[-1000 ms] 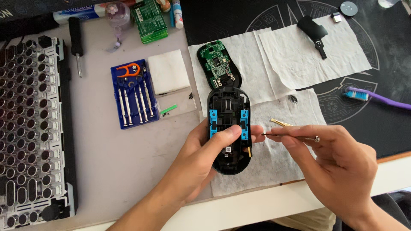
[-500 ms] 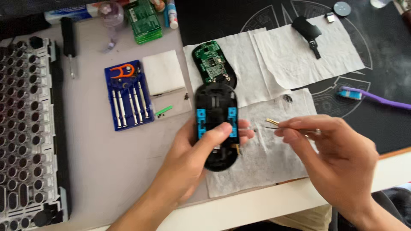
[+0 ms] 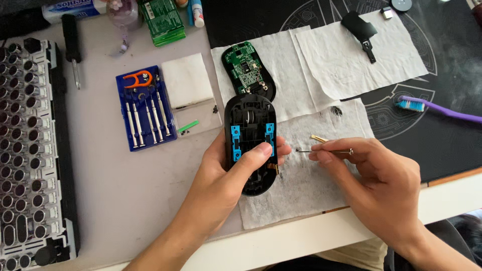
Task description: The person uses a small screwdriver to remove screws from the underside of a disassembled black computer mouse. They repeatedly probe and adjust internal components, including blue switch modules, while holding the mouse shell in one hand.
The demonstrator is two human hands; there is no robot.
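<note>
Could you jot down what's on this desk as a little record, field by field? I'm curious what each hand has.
left hand: left hand grips an opened black mouse shell with blue parts inside
right hand: right hand pinches a thin screwdriver, tip pointing at the shell
under the hands: paper towel, smudged
above the shell: green circuit board
left side: blue screwdriver set, stripped keyboard
right side: purple toothbrush on a black mat

Blue-and-white tube package (image 3: 70, 8) lies at top left edge, partly cut off. Green flat packet (image 3: 161, 21) beside it at top centre, stacked, rectangular. Blue open case (image 3: 145, 109) of small screwdrivers sits mid-left on table. No screens or signs.
</note>
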